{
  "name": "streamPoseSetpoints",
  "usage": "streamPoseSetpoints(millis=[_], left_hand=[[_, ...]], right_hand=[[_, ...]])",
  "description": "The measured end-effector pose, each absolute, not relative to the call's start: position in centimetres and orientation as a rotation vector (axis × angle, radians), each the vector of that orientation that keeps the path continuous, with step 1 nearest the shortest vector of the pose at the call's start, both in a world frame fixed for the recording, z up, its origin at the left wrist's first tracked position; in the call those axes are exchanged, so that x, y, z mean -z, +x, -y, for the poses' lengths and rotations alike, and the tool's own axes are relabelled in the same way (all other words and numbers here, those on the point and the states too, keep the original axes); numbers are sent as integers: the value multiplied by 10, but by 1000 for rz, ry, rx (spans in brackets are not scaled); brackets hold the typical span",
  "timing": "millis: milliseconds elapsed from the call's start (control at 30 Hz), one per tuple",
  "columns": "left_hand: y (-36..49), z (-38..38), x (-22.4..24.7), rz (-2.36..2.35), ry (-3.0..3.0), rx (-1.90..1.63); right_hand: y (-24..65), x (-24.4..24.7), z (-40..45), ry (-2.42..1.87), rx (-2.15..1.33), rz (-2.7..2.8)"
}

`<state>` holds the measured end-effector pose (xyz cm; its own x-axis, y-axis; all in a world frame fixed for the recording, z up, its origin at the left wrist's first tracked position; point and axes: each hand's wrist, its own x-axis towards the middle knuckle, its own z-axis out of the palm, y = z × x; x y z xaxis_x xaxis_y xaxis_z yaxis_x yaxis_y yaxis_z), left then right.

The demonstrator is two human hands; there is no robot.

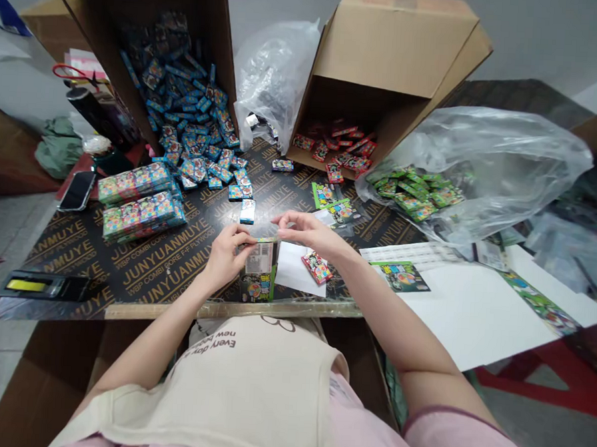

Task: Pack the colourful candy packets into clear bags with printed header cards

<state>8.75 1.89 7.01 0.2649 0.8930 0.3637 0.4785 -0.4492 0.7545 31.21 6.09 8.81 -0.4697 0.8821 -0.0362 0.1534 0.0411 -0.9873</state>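
Note:
My left hand (229, 256) pinches the upper left edge of a small printed cardboard box (258, 281), which stands upright near the table's front edge. On its side are a pale label panel and green, colourful print. The fingers of my right hand (308, 232) are closed together at the box's top right corner; what lies between the fingertips is partly hidden. Beneath my right wrist, a small red box (317, 268) rests on white paper (292, 268). Just beyond my left hand is a small blue box (248, 211). Flat printed green-and-black packaging (346, 213) lies behind my right hand.
A carton (230, 53) spills many small blue boxes (197, 138). Another carton (403, 39) holds red boxes (350, 149). Green boxes (417, 193) fill a clear bag (502, 151). Wrapped stacks (141, 212), a phone (77, 190) and a black tool (45, 285) sit left; white sheets (464, 315) lie right.

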Motion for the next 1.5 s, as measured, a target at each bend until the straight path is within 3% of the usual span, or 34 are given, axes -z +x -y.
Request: streamPoseSetpoints(millis=[233,533,767,1000,1067,1267,1400,1500], left_hand=[[82,-17,-73,-1276,1893,-1157],[93,-13,-68,-1372,1905,-1259],[92,-15,-57,-1403,2237,-1110],[35,-17,-53,-1854,2381,-756],[28,-16,-46,-1809,2515,-496],[52,-21,-14,-1063,2544,270],[61,-30,-12,-1091,2502,294],[59,-32,-31,-1120,2353,82]], right_hand=[[274,-97,-80,-942,-1834,1809],[272,-88,-87,-965,-1837,1860],[263,-75,-83,-1137,-1489,1863],[350,-43,-76,-1821,-594,2053],[371,-23,-67,-1977,-561,2063],[378,26,-52,-2009,-628,2029],[374,33,-49,-1948,-607,2036],[377,32,-44,-1904,-612,2040]])
